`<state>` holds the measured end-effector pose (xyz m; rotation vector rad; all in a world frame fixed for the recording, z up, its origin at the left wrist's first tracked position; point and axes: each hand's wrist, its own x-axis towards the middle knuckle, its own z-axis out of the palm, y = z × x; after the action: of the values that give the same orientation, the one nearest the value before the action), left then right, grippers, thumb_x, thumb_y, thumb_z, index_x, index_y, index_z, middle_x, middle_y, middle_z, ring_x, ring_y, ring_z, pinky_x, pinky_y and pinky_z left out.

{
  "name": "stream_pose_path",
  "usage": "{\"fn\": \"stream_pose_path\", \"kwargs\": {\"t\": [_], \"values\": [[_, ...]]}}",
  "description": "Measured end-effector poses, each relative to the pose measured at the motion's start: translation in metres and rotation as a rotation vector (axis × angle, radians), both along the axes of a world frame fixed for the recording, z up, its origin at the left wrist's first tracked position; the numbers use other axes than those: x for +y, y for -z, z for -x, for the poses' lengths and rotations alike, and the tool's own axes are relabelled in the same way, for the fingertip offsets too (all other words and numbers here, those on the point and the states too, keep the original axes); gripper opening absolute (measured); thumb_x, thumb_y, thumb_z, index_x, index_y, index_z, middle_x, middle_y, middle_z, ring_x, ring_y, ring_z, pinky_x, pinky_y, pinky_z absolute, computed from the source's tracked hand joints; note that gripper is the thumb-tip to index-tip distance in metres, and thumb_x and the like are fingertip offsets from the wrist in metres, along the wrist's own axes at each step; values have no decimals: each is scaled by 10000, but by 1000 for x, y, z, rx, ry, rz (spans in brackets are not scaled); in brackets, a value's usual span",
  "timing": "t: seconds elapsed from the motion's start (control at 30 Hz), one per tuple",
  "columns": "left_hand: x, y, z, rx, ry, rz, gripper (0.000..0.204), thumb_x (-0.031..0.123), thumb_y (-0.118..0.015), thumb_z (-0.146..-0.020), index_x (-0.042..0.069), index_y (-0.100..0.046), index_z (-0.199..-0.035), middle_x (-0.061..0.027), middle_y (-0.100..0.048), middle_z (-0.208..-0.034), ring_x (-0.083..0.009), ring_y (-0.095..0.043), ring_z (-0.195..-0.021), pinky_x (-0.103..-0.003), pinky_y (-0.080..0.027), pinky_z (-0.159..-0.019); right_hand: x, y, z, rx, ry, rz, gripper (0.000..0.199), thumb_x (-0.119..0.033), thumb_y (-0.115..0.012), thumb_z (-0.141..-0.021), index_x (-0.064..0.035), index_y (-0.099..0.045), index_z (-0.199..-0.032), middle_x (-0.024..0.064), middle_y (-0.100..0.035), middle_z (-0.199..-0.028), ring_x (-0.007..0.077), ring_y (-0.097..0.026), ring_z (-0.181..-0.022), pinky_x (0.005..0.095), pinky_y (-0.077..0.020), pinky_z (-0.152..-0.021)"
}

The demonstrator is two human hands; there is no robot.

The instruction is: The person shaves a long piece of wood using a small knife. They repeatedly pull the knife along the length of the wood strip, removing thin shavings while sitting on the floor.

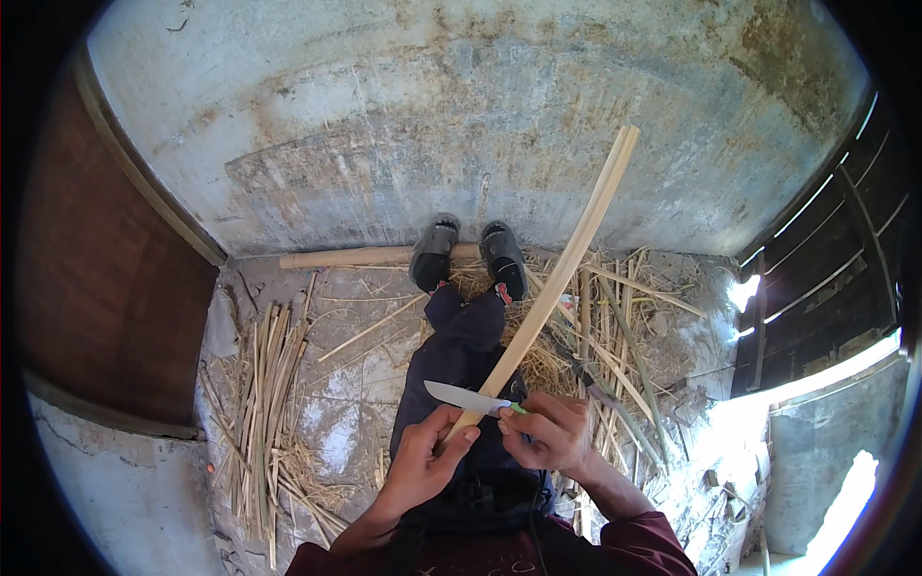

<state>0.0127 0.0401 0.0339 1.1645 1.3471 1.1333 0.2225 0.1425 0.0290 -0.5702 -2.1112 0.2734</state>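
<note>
A long, pale bamboo strip [567, 274] slants up and away to the right from my lap. My left hand [420, 459] is closed around its near end, thumb along one side. In my right hand [557, 437] is a knife [461, 396], gripped by its handle, which shows some green. The blade points left and lies across the strip just beyond my left fingers. Whether its edge has bitten into the bamboo cannot be made out.
A bundle of split strips [259, 413] lies on the floor at left, with shavings [305, 466] beside it. More strips [624, 336] and shavings litter the right. A bamboo pole [360, 256] lies along the stained wall [384, 125], near my shoes [435, 252]. A brown panel [115, 259] stands left.
</note>
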Motion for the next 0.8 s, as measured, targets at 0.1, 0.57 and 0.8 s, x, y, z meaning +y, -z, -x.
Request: {"fn": "stream_pose_path", "kwargs": {"t": [0.1, 0.57, 0.8], "values": [[0, -4, 0, 45, 9, -7, 185, 147, -712, -1083, -5, -668, -1180, -19, -599, -695, -26, -413, -631, -273, -294, -545, 3, -2, -2, 1, 8, -51, 227, -107, -863, -758, -164, -770, -957, -32, -598, -715, 116, -565, -472, 296, -427, -411], [-6, -8, 6, 112, 21, -38, 168, 170, -714, -1085, 15, -653, -1099, -12, -535, -655, -43, -382, -597, -291, -277, -532, 30, 2, -31, 52, 177, -231, 137, -110, -826, -819, -109, -717, -902, 12, -612, -698, 135, -577, -477, 293, -412, -410], [-10, 13, 8, 29, -22, 27, 162, 171, -709, -1091, 15, -669, -1110, 29, -544, -661, -21, -379, -608, -268, -271, -542, 30, -5, -27, 135, 99, -123, 133, -87, -827, -820, -105, -712, -884, 52, -641, -719, 149, -570, -468, 315, -409, -406]]}}
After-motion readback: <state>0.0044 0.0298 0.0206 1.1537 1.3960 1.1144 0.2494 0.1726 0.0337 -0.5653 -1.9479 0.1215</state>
